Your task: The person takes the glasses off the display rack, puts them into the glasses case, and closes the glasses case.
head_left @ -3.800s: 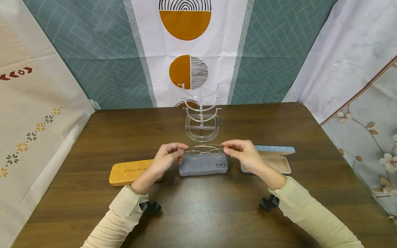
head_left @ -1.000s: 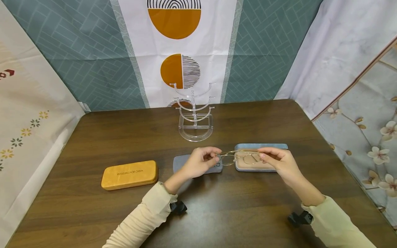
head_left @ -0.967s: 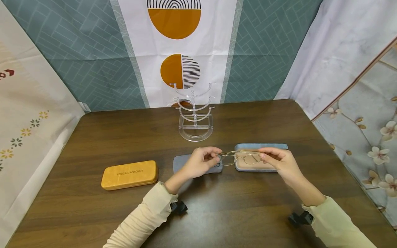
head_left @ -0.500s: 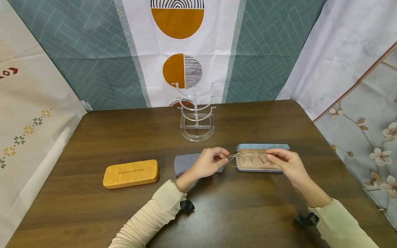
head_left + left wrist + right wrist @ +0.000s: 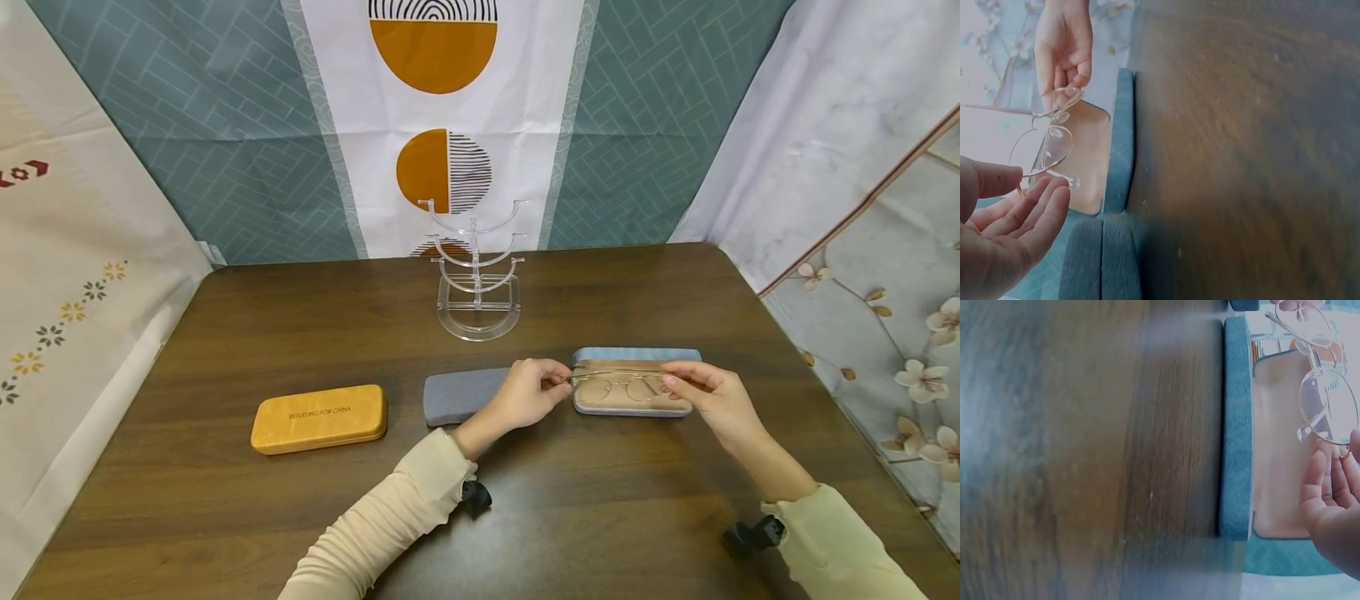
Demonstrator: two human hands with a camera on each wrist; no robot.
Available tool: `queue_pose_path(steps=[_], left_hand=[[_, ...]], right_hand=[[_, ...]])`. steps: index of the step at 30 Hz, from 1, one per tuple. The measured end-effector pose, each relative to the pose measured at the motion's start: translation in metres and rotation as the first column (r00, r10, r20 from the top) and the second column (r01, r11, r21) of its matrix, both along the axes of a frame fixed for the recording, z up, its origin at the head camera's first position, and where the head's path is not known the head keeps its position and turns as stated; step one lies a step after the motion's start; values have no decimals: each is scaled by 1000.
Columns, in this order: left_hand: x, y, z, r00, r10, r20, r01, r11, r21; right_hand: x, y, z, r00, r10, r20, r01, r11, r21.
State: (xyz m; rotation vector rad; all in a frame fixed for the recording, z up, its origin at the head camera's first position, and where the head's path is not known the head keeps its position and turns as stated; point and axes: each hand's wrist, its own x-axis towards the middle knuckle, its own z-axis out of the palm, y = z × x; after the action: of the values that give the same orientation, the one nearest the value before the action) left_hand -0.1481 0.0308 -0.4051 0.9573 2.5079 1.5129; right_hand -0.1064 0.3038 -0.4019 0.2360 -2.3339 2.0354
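A pair of thin gold-framed eyeglasses hangs over the open blue glasses case, whose lining is beige. My left hand pinches the frame's left end between thumb and fingers. At the other end my right hand pinches it the same way. In the left wrist view the eyeglasses stretch between both hands, with the case's beige inside behind them. The right wrist view shows the folded temples of the eyeglasses above the case. They appear apart from the lining.
A closed grey glasses case lies left of the blue one, partly behind my left hand. Farther left is a closed yellow glasses case. A clear tiered display stand stands at the back of the wooden table.
Both hands have carried the eyeglasses rightward, from over the grey case to over the open blue case. The grip at each end stays the same. The head view has shifted a little.
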Motion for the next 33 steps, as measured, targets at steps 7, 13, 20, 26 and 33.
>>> queue_pose_path(steps=[7, 13, 20, 26, 33], left_hand=[[2, 9, -3, 998, 58, -26, -58, 998, -13], [2, 17, -4, 992, 109, -67, -110, 994, -9], [-2, 26, -9, 986, 155, -61, -158, 987, -39], [-5, 31, -10, 981, 187, -50, -190, 980, -60], [-8, 35, -13, 976, 211, -57, -216, 972, -96]], right_hand=[[-3, 8, -5, 1000, 5, 20, -4, 999, -36], [-5, 14, -10, 999, -20, 28, 22, 998, -67], [-6, 18, -11, 996, -35, 81, 40, 997, -63], [-8, 21, -12, 994, -1, 111, 10, 997, -83], [-9, 25, -12, 990, 8, 138, 5, 995, -98]])
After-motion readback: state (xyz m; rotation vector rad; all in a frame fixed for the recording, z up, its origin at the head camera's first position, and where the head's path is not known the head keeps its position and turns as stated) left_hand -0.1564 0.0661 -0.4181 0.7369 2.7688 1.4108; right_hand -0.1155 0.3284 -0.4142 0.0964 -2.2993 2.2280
